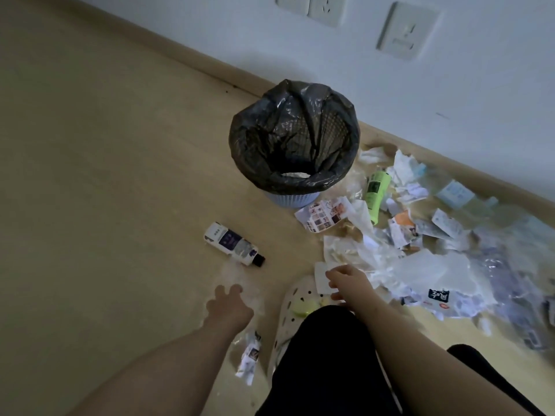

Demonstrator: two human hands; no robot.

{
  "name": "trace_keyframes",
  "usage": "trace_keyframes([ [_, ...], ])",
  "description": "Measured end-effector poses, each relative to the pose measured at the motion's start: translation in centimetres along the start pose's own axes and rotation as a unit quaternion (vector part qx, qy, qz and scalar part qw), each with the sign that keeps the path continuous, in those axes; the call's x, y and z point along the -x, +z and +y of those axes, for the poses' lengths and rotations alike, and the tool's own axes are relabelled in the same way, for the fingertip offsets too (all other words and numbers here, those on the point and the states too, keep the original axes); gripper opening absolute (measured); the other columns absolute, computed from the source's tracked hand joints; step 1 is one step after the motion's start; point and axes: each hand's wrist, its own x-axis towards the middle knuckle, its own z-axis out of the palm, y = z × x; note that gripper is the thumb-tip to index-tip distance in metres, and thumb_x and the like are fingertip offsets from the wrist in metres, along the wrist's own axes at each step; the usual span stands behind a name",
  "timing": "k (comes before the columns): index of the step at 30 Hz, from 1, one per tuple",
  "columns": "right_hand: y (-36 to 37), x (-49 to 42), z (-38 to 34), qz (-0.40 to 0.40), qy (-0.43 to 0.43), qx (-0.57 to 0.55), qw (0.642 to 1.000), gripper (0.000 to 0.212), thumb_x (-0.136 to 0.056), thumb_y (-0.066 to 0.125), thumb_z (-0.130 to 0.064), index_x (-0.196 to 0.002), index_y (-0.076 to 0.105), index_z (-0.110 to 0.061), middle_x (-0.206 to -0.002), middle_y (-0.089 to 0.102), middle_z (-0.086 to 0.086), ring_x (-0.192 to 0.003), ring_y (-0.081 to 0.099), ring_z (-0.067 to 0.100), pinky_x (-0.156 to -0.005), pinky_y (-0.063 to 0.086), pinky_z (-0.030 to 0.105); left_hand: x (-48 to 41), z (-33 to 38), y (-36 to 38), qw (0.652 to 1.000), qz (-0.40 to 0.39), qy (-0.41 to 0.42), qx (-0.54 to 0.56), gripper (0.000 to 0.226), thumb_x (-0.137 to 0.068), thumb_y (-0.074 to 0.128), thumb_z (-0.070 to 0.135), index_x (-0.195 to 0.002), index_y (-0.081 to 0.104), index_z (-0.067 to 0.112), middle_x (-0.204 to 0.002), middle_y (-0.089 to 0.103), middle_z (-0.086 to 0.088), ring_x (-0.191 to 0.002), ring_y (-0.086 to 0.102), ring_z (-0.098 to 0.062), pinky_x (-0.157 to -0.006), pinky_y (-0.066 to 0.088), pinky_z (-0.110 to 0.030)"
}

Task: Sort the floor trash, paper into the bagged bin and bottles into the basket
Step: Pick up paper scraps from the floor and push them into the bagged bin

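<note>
Right hand [345,279] pinching slip [322,277] at pile's [420,265] near edge. Left hand [228,304] spread wide, empty. Bottle [232,243] flat on floor [90,175], near-left of bin [249,163], axis far-left to near-right, cap [259,260] near-right.

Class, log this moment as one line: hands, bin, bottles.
left hand: open, empty | right hand: pinches paper slip | bagged bin: upright | white bottle, green bottle: lying on floor

No text can be read: a dark packet [438,294], right of and nearer than the bagged bin [246,163], bears white characters too blurred to make out.
</note>
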Motion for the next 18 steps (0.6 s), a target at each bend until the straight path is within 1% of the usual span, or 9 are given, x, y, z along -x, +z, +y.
trace_keyframes([
  [2,0.5,-0.7,0.4,-0.007,0.007,0.003,1.0,0.009,-0.089,0.056,-0.023,-0.087,0.053,-0.014,-0.077,0.055,0.006,-0.064,0.053,0.021,-0.057,0.041,0.03,-0.2,-0.4,1.4,0.988,0.01,-0.104,0.116,0.079,-0.084,0.064,0.026,-0.146,0.014,0.031,-0.153,-0.006,-0.011,-0.135,0.02,-0.041,-0.104,0.033,-0.04],
  [4,0.8,-1.4,0.8,-0.012,0.012,0.012,1.0,0.009,-0.089,0.055,-0.023,-0.09,0.053,-0.014,-0.078,0.056,0.007,-0.065,0.053,0.021,-0.059,0.043,0.03,-1.0,-0.7,2.7,0.947,0.013,-0.183,0.264,0.1,-0.077,0.074,0.023,-0.148,0.004,0.033,-0.152,-0.018,-0.015,-0.138,0.013,-0.041,-0.107,0.032,-0.047],
  [6,1.1,-2.2,1.0,-0.019,0.013,0.012,1.0,0.01,-0.09,0.055,-0.022,-0.094,0.053,-0.013,-0.08,0.056,0.007,-0.065,0.053,0.02,-0.059,0.043,0.029,-2.1,-0.8,3.7,0.908,0.005,-0.223,0.355,0.111,-0.072,0.078,0.021,-0.148,-0.002,0.034,-0.153,-0.013,-0.017,-0.137,0.017,-0.041,-0.104,0.032,-0.052],
  [8,1.3,-2.6,1.1,-0.023,0.016,0.008,1.0,0.012,-0.09,0.055,-0.021,-0.098,0.053,-0.011,-0.081,0.056,0.007,-0.064,0.052,0.02,-0.056,0.042,0.027,-3.1,-1.0,4.6,0.876,-0.009,-0.233,0.422,0.115,-0.07,0.08,0.02,-0.148,-0.004,0.032,-0.154,0.004,-0.019,-0.134,0.023,-0.041,-0.106,0.03,-0.054],
  [11,1.5,-3.4,1.2,-0.024,0.021,0.0,0.999,0.014,-0.09,0.055,-0.021,-0.1,0.054,-0.012,-0.08,0.056,0.006,-0.061,0.051,0.019,-0.053,0.04,0.024,-4.4,-0.4,5.6,0.85,-0.019,-0.225,0.476,0.109,-0.073,0.078,0.017,-0.149,0.001,0.029,-0.153,0.014,-0.017,-0.131,0.031,-0.038,-0.101,0.035,-0.045],
  [13,1.5,-3.7,1.3,-0.026,0.023,-0.006,0.999,0.014,-0.089,0.055,-0.022,-0.1,0.054,-0.013,-0.08,0.057,0.006,-0.06,0.051,0.018,-0.051,0.039,0.023,-4.9,0.3,5.8,0.853,-0.025,-0.212,0.477,0.101,-0.076,0.075,0.019,-0.149,0.005,0.03,-0.153,0.011,-0.015,-0.124,0.037,-0.036,-0.084,0.038,-0.04],
  [14,1.5,-4.0,1.4,-0.026,0.024,-0.007,0.999,0.014,-0.089,0.055,-0.022,-0.1,0.054,-0.014,-0.08,0.057,0.005,-0.06,0.051,0.017,-0.05,0.04,0.022,-5.2,0.6,6.1,0.859,-0.031,-0.207,0.467,0.098,-0.077,0.074,0.021,-0.149,0.008,0.031,-0.154,0.009,-0.015,-0.124,0.037,-0.036,-0.081,0.038,-0.039],
  [16,1.5,-4.4,1.7,-0.027,0.026,-0.006,0.999,0.012,-0.089,0.056,-0.023,-0.099,0.054,-0.016,-0.081,0.057,0.003,-0.06,0.053,0.015,-0.05,0.041,0.022,-5.6,1.3,6.8,0.882,-0.024,-0.182,0.433,0.089,-0.08,0.071,0.024,-0.149,0.015,0.029,-0.153,0.01,-0.016,-0.131,0.031,-0.035,-0.089,0.04,-0.038],
  [18,1.3,-4.8,2.1,-0.027,0.027,-0.011,0.999,0.012,-0.089,0.056,-0.023,-0.099,0.053,-0.017,-0.082,0.058,0.003,-0.062,0.054,0.015,-0.05,0.042,0.022,-6.0,2.1,7.6,0.929,-0.004,-0.127,0.348,0.076,-0.084,0.065,0.028,-0.147,0.023,0.021,-0.149,0.023,-0.017,-0.132,0.032,-0.034,-0.104,0.035,-0.04],
])
